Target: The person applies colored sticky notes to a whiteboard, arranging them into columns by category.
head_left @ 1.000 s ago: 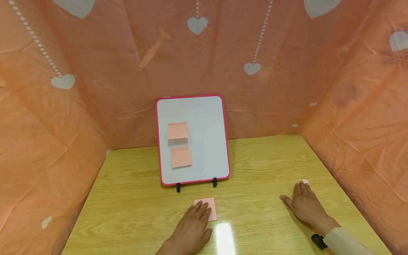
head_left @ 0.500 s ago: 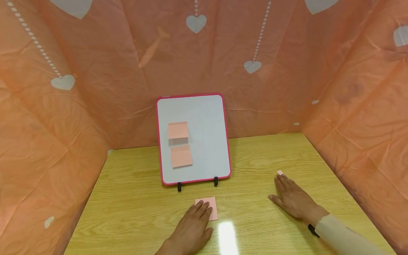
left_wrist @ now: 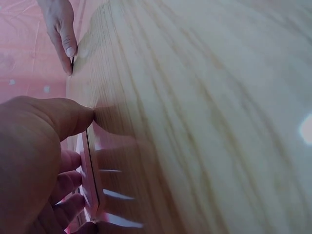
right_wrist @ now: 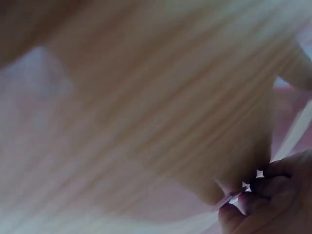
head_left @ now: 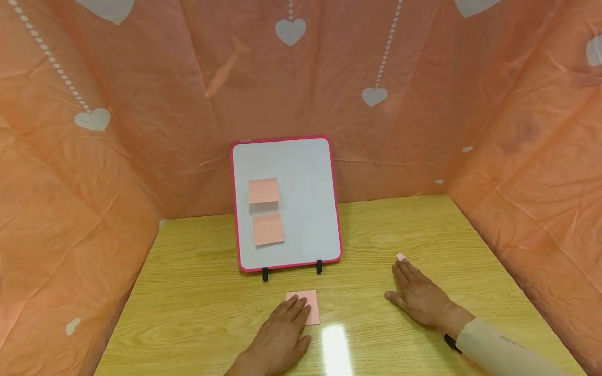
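Note:
In the head view, my left hand (head_left: 282, 334) rests on a square pink sticky note pad (head_left: 313, 317), its straight fingers over most of it. The left wrist view shows the pad's thin side (left_wrist: 87, 170) by the fingertips, with the thumb on the table beside it. My right hand (head_left: 420, 297) lies low over the table at the right, fingers straight and thumb spread. A small pink paper corner (head_left: 400, 256) sticks out past its fingertips; the rest is hidden beneath them. In the right wrist view, the right hand's fingertips (right_wrist: 231, 217) stand by a thin edge at the wood.
Behind the pad, a pink-framed whiteboard (head_left: 310, 203) leans on black stand feet (head_left: 319, 267). Two pink sticky notes, an upper note (head_left: 263, 191) and a lower note (head_left: 268, 230), hang on its left half. Orange cloth walls (head_left: 385, 141) enclose the wooden table (head_left: 197, 303).
My right hand has slid left across the table toward the middle, the pink paper corner moving along at its fingertips. My left hand has stayed on the pad.

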Action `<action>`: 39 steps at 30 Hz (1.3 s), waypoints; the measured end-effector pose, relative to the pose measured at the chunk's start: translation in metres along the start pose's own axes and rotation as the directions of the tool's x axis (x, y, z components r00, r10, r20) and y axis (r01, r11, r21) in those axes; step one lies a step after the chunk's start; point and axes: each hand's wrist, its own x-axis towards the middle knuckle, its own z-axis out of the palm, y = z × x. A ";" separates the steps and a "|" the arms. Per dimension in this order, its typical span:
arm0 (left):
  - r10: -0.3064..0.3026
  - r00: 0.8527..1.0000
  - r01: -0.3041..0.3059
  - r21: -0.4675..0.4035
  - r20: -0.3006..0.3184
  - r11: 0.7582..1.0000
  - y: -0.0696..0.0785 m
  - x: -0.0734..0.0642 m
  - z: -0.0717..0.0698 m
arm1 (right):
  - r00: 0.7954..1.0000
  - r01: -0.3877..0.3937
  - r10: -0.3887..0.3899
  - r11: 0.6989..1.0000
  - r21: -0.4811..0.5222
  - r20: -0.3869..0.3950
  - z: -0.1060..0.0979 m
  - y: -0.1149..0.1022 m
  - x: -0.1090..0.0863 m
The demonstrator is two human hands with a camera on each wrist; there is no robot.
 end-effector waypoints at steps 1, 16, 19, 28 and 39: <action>-0.002 1.000 0.002 -0.003 -0.002 1.000 -0.001 -0.001 0.000 | 1.000 0.001 -0.001 1.000 -0.003 0.000 0.000 -0.004 0.000; -0.071 0.997 0.070 -0.084 -0.011 0.994 -0.022 -0.017 -0.003 | 0.996 0.075 -0.076 0.997 0.014 0.050 0.006 -0.054 0.013; -0.084 0.996 0.081 -0.107 -0.025 0.991 -0.028 -0.022 -0.005 | 0.994 0.090 -0.091 0.996 0.027 0.065 0.008 -0.068 0.017; -0.138 0.986 0.124 -0.140 -0.089 0.982 -0.044 -0.035 -0.007 | 0.984 0.159 -0.163 0.986 0.055 0.074 0.014 -0.111 0.026; -0.221 0.965 0.198 -0.160 -0.142 0.967 -0.067 -0.051 -0.010 | 0.978 0.178 -0.183 0.982 0.057 0.101 0.018 -0.150 0.028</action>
